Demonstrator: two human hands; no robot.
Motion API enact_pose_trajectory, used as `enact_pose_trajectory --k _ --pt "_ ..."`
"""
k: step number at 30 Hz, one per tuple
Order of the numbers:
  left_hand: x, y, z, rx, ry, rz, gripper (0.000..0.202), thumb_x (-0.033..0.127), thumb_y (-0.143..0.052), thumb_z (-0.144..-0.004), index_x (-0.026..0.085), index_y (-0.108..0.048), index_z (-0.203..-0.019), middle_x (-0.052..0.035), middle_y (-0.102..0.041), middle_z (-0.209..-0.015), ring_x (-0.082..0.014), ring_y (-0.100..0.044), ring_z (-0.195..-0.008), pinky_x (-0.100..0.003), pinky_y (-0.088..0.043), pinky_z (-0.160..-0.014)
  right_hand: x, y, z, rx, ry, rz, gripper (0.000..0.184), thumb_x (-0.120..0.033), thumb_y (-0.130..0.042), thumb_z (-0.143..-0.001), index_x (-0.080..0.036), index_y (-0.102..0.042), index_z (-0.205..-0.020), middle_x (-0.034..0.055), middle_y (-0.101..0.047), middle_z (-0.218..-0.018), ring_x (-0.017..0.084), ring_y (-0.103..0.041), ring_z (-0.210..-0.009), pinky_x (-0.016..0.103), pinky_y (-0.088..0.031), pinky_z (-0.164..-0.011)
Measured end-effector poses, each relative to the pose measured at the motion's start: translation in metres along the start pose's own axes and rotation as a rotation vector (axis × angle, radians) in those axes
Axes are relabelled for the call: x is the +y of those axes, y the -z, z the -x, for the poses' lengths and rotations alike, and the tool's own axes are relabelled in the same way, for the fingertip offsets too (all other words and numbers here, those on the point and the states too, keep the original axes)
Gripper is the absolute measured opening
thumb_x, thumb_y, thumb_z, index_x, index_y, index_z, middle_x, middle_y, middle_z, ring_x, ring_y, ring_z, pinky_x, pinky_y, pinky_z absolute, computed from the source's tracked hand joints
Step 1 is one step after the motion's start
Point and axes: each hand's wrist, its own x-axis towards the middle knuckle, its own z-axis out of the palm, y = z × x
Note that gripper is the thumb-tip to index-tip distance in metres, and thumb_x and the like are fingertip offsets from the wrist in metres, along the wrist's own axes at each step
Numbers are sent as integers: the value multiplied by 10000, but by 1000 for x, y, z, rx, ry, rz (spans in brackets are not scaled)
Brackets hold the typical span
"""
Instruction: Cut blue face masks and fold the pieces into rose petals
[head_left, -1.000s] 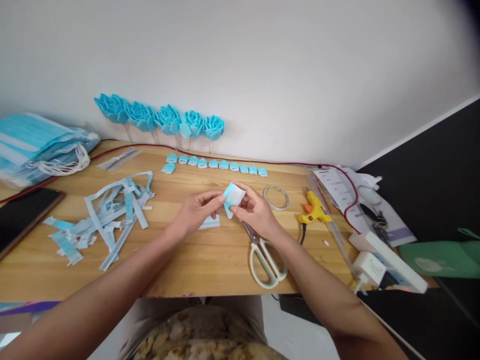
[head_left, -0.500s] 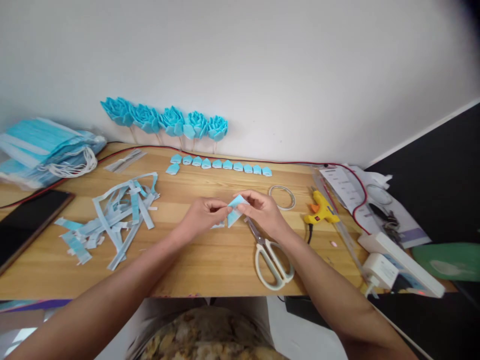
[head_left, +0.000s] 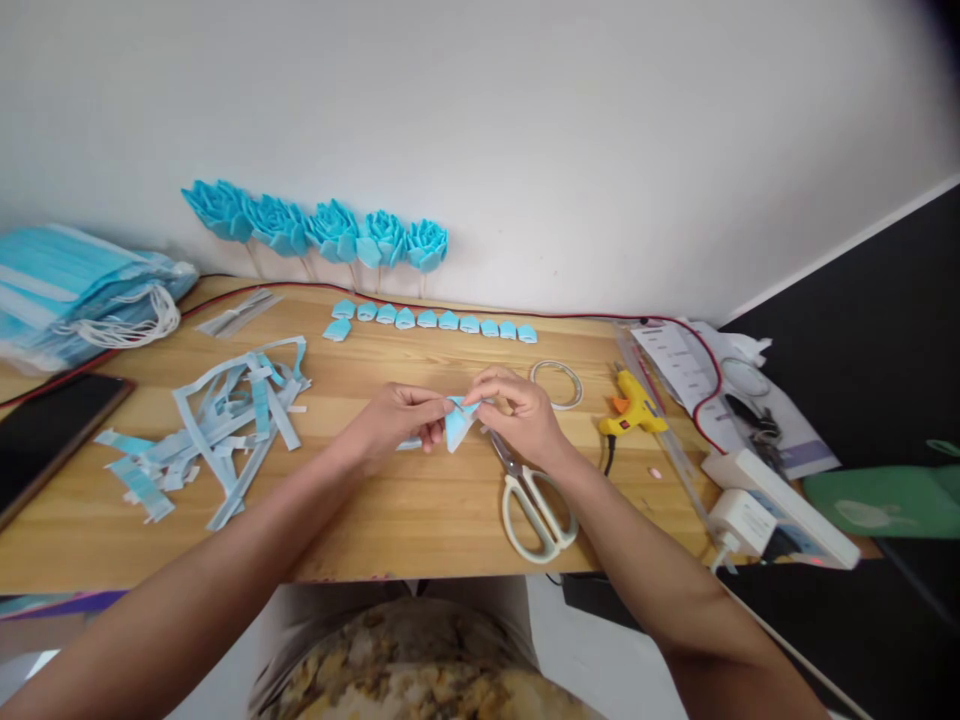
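Note:
A small piece of light blue mask fabric (head_left: 458,428) is pinched between both hands above the wooden table. My left hand (head_left: 400,420) grips its left corner, fingers closed. On the other side my right hand (head_left: 521,412) holds the right corner with thumb and index finger. The piece forms a triangle with its point downward. Part of another pale blue piece (head_left: 409,444) shows on the table under my left hand. White-handled scissors (head_left: 536,515) lie just below my right hand, their tips hidden by it. Behind the hands runs a row of folded blue petals (head_left: 427,320).
Blue fabric flowers (head_left: 332,232) on sticks lean against the wall. Cut strips (head_left: 225,430), a phone (head_left: 56,440) and a mask stack (head_left: 67,285) occupy the left. A tape roll (head_left: 556,385), yellow glue gun (head_left: 635,405) and power strip (head_left: 795,515) lie to the right.
The blue piece has gone from a slanted diamond-like shape to a downward-pointing triangle, its upper corners folded by the fingers. The whole view has shifted slightly.

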Motion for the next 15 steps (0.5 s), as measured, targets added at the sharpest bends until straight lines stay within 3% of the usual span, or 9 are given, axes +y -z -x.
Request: enact_pose_trajectory --k 15 --pt "2 3 1 -65 -53 6 435 538 -755 -664 118 -666 -596 -15 -614 -520 -84 -516 -457 -216 -424 -483 1 0 0 -16 15 -16 224 -55 -556 -760 -217 -703 -808 21 -674 -940 145 -629 -882 315 -484 -838"
